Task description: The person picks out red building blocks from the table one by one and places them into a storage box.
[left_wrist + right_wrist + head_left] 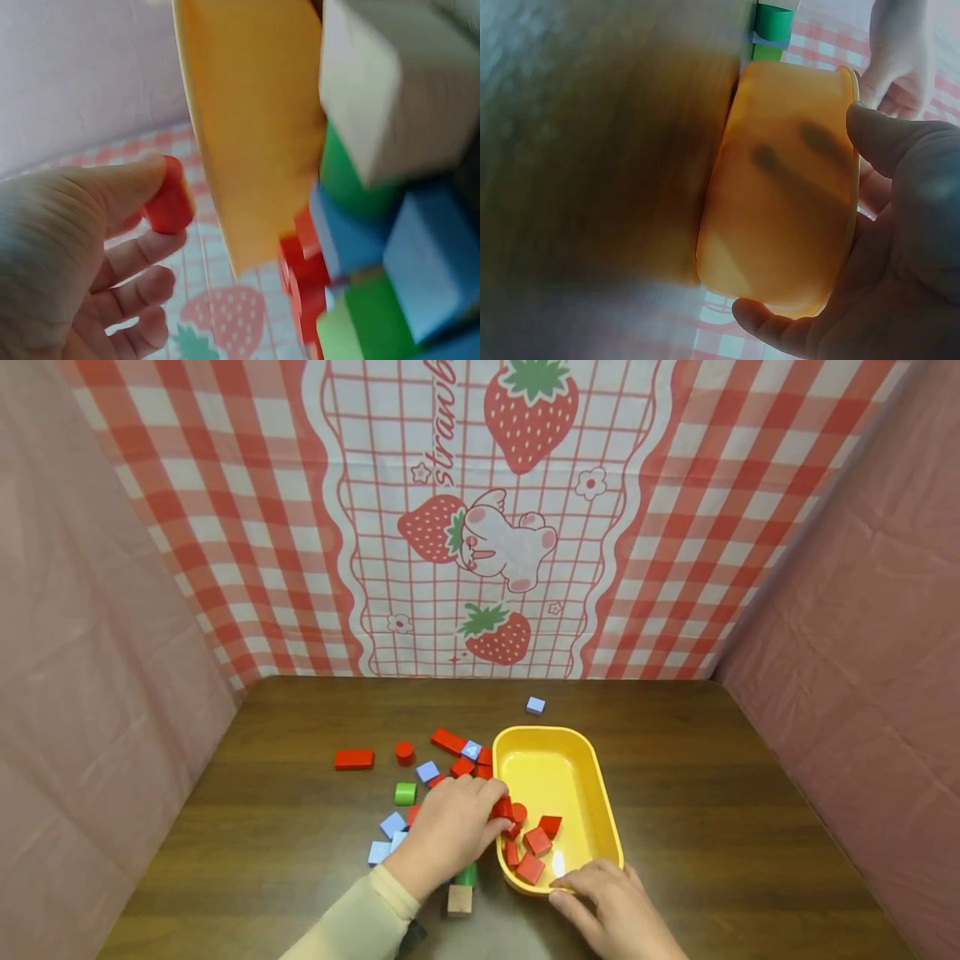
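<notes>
My left hand is over the left rim of a yellow plastic bin. It pinches a small red block between thumb and fingertips; the block looks rounded in the left wrist view. Inside the bin, several red blocks lie at the near left, some partly behind the left fingers. My right hand grips the bin's near right corner, its thumb at the rim and its fingers around the outer wall. Under and beside the left hand lies a pile of red, blue and green blocks, partly covered by it.
Left of the pile are a long red block, a red cylinder and a green block. A natural wood block sits near the left forearm. One blue block lies behind the bin. Cloth hangs along the table's back and sides.
</notes>
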`<state>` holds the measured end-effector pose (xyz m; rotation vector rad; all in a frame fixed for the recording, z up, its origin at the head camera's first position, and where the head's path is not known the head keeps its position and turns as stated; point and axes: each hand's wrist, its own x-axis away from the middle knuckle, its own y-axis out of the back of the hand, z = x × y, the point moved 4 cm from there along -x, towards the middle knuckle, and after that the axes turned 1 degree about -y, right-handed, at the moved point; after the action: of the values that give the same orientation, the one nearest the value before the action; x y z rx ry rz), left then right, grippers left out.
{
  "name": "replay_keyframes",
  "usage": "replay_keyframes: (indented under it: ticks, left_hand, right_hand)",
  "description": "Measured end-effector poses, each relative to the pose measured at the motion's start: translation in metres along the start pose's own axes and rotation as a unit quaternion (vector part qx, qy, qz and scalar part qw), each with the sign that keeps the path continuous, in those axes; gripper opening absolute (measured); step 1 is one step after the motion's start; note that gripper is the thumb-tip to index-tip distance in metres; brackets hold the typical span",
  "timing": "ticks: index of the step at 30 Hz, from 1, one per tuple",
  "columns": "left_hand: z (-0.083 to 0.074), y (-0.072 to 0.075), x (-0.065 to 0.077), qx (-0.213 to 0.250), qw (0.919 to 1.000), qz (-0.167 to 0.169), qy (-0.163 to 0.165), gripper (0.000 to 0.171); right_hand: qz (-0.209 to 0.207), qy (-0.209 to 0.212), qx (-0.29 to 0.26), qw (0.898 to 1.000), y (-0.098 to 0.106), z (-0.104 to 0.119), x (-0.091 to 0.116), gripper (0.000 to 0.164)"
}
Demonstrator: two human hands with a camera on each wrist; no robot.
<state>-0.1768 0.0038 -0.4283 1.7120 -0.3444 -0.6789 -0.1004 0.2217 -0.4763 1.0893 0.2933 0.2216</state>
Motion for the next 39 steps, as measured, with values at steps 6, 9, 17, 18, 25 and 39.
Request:
replay_keyframes:
  ticks: [6,9,17,18,25,39]
  left_hand:
    - [-0.022,-0.010,0.001,-0.012,0.9986,0.007,-0.051,0.027]
    - [-0.028,-0.018,0.000,-0.030,0.9979,0.023,-0.053,0.023]
    - [-0.036,-0.030,-0.006,-0.049,0.9962,0.071,-0.014,0.033]
    - [-0.036,-0.031,-0.007,-0.051,0.9960,0.073,-0.009,0.035]
    - [-0.036,-0.031,-0.009,-0.049,0.9957,0.078,0.011,0.039]
    - [-0.026,-0.028,-0.007,-0.012,0.9984,0.055,0.002,0.029]
  right_hand:
    - [-0.011,0.009,0.005,1.000,-0.001,0.000,0.000,0.007]
    - [-0.015,0.010,0.005,1.000,-0.001,0.000,0.000,0.006]
    - [-0.035,0.025,0.013,0.999,-0.002,0.001,0.002,0.004]
    - [-0.036,0.027,0.013,0.999,-0.002,0.001,0.002,0.004]
    - [0.005,-0.005,0.000,1.000,-0.002,-0.001,-0.001,0.008]
    - [-0.023,0.015,0.005,1.000,-0.002,0.000,0.001,0.006]
